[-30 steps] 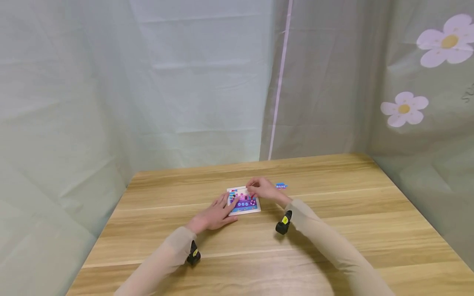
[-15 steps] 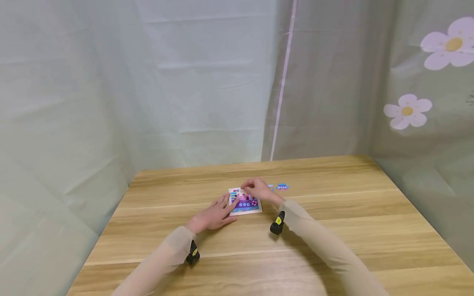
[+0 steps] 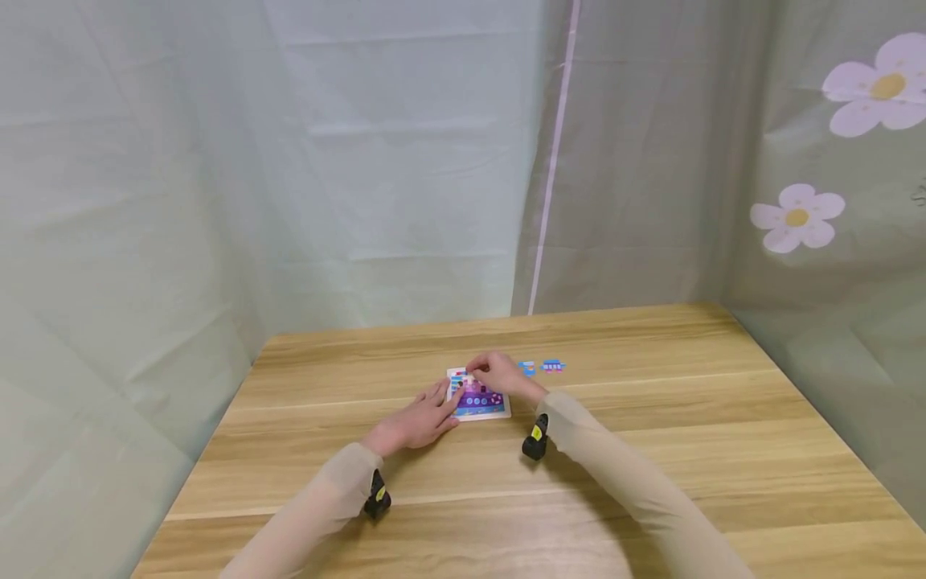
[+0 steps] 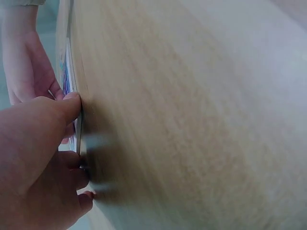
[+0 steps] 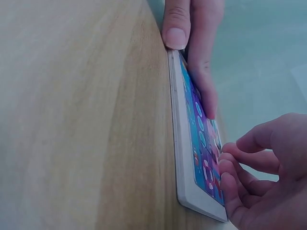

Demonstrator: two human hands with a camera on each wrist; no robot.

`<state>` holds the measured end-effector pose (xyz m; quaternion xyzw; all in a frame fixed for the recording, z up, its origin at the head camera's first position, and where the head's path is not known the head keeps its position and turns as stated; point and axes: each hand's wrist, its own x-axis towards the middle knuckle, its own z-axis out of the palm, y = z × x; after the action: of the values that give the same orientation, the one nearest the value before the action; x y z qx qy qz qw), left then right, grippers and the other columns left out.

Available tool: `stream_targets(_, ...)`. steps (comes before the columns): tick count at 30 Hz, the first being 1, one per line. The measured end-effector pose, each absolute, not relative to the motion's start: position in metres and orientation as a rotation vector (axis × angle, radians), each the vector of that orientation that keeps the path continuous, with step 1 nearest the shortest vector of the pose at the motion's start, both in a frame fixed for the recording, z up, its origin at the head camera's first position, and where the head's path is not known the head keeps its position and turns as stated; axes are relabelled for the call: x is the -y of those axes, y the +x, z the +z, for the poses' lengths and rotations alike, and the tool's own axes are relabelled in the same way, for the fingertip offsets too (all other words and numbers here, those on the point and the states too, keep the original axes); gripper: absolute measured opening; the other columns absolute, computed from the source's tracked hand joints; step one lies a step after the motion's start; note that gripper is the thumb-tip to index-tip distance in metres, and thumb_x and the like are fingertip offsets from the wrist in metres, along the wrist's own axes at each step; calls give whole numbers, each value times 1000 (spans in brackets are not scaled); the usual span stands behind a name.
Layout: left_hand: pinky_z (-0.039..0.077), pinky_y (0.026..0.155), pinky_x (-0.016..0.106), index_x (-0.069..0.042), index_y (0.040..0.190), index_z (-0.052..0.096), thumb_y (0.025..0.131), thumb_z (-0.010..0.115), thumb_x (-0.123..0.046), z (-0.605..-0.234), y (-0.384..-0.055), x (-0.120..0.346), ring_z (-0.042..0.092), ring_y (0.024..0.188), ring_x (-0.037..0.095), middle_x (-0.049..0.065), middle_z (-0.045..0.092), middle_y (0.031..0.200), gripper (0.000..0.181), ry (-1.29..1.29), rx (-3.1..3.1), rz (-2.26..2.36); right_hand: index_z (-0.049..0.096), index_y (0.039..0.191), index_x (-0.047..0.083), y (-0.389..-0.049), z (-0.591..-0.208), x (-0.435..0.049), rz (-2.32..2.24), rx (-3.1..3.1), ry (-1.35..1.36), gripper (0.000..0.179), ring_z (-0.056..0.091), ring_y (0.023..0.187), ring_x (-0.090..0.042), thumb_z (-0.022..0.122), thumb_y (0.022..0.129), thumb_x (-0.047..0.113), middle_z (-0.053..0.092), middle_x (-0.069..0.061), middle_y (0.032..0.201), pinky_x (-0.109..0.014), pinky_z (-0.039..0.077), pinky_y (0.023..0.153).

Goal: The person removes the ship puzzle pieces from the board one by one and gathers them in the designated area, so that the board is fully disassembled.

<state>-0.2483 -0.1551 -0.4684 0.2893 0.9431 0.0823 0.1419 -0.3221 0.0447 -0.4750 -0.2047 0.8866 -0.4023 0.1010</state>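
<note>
While the left hand [image 3: 418, 420], fingers spread, rests on the worktop's [image 3: 463, 515] picture board [image 3: 481, 408], the right hand [image 3: 501, 373] now sits further left, baring a blue piece [image 3: 528, 368]; whether its curled fingers pinch anything is unclear.

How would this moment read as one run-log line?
left hand: touching puzzle | right hand: over puzzle, whether pinching anything unclear | two pieces: loose on table, right of puzzle

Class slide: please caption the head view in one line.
Left hand and right hand at a white-edged picture puzzle, loose pieces nearby on a wooden table.
</note>
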Motion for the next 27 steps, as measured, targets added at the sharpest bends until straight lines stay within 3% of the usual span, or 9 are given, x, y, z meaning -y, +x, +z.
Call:
stream_targets(14,23,118,54,-13,156,16,105,35,-36,-466,-251,154,10,150,36,27,8,160,59,812,-2716,230,69,118,5,-320,-471,-44,-1165,-2625,-611,26,64,100,-21,53,98,14,69,-13,118,-35,54,86)
stream_targets(20,21,119,52,-14,156,11,106,30,-38,-466,-248,152,7,150,36,24,5,161,59,790,-2706,155,67,119,2,-316,-470,-43,-1193,-2606,-624,27,64,103,-22,53,98,12,67,-15,120,-35,54,90)
stream_targets(22,21,120,51,-14,157,10,106,29,-39,-466,-247,152,6,150,35,23,4,161,60,780,-2707,140,67,119,1,-315,-469,-43,-1198,-2608,-632,27,64,98,-20,52,98,11,68,-16,118,-33,54,86)
stream_targets(27,19,120,50,-15,157,8,106,27,-39,-470,-245,151,5,151,35,22,2,162,60,768,-2709,128,65,121,-3,-313,-470,-42,-1122,-2636,-711,29,55,63,-9,51,98,9,71,-13,95,-21,46,59)
